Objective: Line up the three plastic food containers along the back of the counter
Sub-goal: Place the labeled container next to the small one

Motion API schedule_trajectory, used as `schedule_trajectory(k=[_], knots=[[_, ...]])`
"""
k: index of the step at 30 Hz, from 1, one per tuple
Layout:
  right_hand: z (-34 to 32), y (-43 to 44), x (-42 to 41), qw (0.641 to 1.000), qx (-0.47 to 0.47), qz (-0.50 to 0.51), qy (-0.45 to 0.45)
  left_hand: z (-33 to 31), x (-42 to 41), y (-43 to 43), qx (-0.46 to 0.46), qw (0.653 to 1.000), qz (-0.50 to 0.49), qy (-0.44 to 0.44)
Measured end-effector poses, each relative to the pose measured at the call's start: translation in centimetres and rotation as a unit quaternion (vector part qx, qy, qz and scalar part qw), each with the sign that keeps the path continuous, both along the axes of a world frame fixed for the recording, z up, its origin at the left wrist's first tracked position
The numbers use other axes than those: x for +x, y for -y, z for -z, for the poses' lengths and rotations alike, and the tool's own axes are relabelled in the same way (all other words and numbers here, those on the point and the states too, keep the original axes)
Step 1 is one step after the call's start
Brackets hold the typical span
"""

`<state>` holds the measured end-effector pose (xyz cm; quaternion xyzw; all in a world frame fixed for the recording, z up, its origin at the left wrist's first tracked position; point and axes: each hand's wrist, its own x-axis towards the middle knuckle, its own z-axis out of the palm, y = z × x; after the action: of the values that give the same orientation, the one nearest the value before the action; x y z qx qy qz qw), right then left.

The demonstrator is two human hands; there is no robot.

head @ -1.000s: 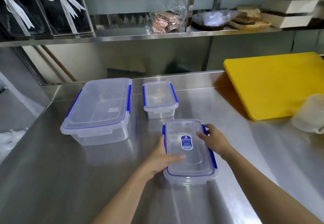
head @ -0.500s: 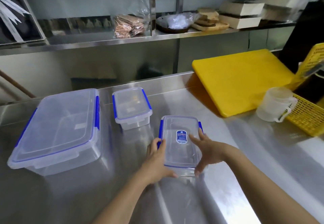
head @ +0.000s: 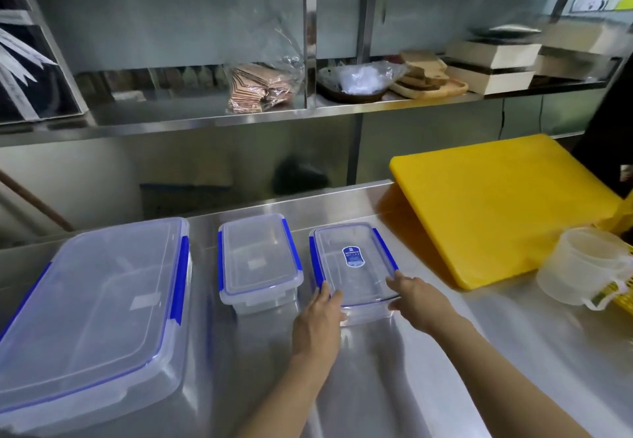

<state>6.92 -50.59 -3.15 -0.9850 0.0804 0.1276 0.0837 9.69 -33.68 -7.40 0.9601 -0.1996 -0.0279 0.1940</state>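
A yellow cutting board was leaned against the back wall at the right of the steel surface. Just right of the board's near corner, a translucent measuring jug was set, touching a yellow basket. Above the board, a shelf was loaded with wrapped packets and stacked boxes.

left hand, right hand, both outstretched, fingers loose

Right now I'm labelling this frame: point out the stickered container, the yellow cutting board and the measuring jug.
stickered container [head: 354, 256], head view, blue lid sticker
yellow cutting board [head: 496, 204], head view, top face
measuring jug [head: 579, 266], head view, side wall
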Motion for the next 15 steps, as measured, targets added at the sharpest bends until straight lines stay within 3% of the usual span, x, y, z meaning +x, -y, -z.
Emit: schedule_trajectory(k=[9, 15], knots=[[2.3, 0.7, 6.6, 0.999, 0.016, 0.043, 0.017, 0.8, 6.9, 3.1, -0.022, 0.999, -0.046, 0.001], [2.1, 1.3, 7.4, 0.999, -0.017, 0.039, 0.004, 1.5, 6.9, 3.2, -0.042, 0.998, -0.042, -0.018]])
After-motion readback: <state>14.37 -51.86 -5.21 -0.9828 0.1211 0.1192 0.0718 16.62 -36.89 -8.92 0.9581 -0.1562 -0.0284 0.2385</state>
